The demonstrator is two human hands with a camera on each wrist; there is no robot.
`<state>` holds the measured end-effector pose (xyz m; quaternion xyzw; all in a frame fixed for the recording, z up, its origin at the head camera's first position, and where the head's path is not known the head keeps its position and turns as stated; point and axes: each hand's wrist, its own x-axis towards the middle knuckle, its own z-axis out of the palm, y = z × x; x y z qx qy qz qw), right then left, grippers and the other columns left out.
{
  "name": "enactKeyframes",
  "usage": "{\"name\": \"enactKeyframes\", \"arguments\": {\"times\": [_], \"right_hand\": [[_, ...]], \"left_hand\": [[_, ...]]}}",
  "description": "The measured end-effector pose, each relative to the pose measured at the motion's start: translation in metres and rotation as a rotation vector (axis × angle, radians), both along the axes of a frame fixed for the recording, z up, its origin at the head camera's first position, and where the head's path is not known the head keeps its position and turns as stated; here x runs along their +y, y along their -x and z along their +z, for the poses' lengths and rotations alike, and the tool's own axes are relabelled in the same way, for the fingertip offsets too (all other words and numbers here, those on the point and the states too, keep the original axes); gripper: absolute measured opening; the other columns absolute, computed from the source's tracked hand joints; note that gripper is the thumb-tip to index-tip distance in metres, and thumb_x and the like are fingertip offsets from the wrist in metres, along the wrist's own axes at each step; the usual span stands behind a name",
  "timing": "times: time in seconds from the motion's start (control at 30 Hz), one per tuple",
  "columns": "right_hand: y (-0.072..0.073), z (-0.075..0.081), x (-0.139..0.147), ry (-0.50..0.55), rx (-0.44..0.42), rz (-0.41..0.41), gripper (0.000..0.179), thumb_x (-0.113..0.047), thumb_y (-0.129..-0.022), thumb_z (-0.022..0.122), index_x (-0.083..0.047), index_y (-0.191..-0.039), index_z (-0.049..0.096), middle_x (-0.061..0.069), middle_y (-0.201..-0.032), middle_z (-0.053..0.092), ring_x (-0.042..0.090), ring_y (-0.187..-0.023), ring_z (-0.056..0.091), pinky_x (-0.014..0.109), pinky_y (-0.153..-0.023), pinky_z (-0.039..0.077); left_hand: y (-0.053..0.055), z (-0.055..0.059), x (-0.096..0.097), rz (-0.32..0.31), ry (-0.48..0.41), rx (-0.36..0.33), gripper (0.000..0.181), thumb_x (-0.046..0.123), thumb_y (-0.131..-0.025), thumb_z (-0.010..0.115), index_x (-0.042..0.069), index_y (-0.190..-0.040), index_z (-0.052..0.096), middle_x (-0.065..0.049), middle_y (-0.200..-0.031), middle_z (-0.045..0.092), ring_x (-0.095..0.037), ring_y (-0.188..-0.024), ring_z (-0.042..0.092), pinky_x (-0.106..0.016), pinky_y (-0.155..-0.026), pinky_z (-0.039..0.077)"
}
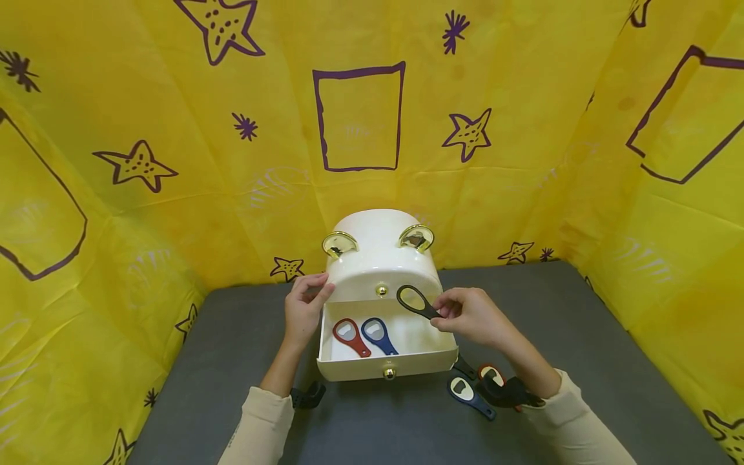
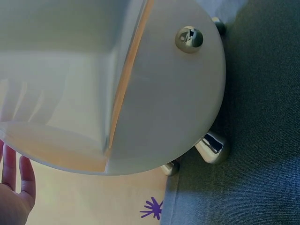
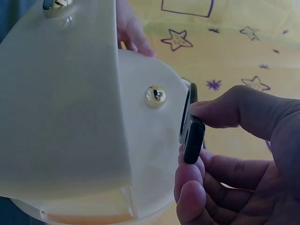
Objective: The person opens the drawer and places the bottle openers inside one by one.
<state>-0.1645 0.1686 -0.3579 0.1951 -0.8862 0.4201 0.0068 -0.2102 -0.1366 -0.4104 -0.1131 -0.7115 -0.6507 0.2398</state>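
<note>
A white storage box (image 1: 378,258) with gold ears stands at the back of the table, its lower drawer (image 1: 354,369) pulled out. My right hand (image 1: 473,315) pinches a black bottle opener (image 1: 429,310) by its handle above the drawer's right side. In the right wrist view the black opener (image 3: 193,138) shows edge-on between thumb and fingers. Inside the drawer lie a red bottle opener (image 1: 352,337) and a blue bottle opener (image 1: 379,336), side by side. My left hand (image 1: 303,310) rests at the box's left side, fingers loosely extended and holding nothing.
Right of the drawer, under my right forearm, several more openers lie on the grey table (image 1: 372,420): a blue one (image 1: 469,395), a red one (image 1: 491,372) and a black one (image 1: 464,367). Yellow patterned cloth (image 1: 261,213) walls the table's back and sides.
</note>
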Motion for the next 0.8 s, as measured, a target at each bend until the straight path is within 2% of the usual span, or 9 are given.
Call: {"name": "enactKeyframes", "arguments": {"times": [0.4, 0.63, 0.8], "right_hand": [[0.005, -0.01, -0.01, -0.103, -0.013, 0.027, 0.015, -0.008, -0.073, 0.077, -0.002, -0.084, 0.07, 0.0, -0.07, 0.063, 0.007, -0.066, 0.054, 0.02, -0.061, 0.048], [0.005, -0.011, -0.02, -0.213, 0.044, 0.001, 0.012, -0.011, -0.072, 0.076, -0.007, -0.081, 0.069, -0.004, -0.067, 0.061, 0.005, -0.064, 0.051, 0.021, -0.06, 0.044], [0.005, -0.011, -0.027, -0.269, 0.071, -0.018, 0.011, -0.013, -0.072, 0.076, -0.009, -0.077, 0.067, -0.005, -0.063, 0.055, 0.008, -0.061, 0.047, 0.024, -0.059, 0.04]], "left_hand": [[0.0, 0.0, 0.0, 0.004, 0.0, -0.004, 0.021, -0.007, -0.082, 0.071, -0.017, -0.1, 0.065, -0.033, -0.111, 0.059, -0.001, -0.095, 0.056, -0.009, -0.074, 0.051], [0.0, 0.0, 0.0, 0.007, 0.005, -0.001, 0.021, -0.007, -0.083, 0.071, -0.016, -0.1, 0.066, -0.033, -0.111, 0.059, -0.002, -0.095, 0.056, -0.009, -0.074, 0.051], [0.0, 0.0, 0.0, 0.0, 0.006, -0.004, 0.021, -0.006, -0.083, 0.071, -0.016, -0.1, 0.066, -0.033, -0.111, 0.059, -0.002, -0.095, 0.056, -0.009, -0.074, 0.051]]}}
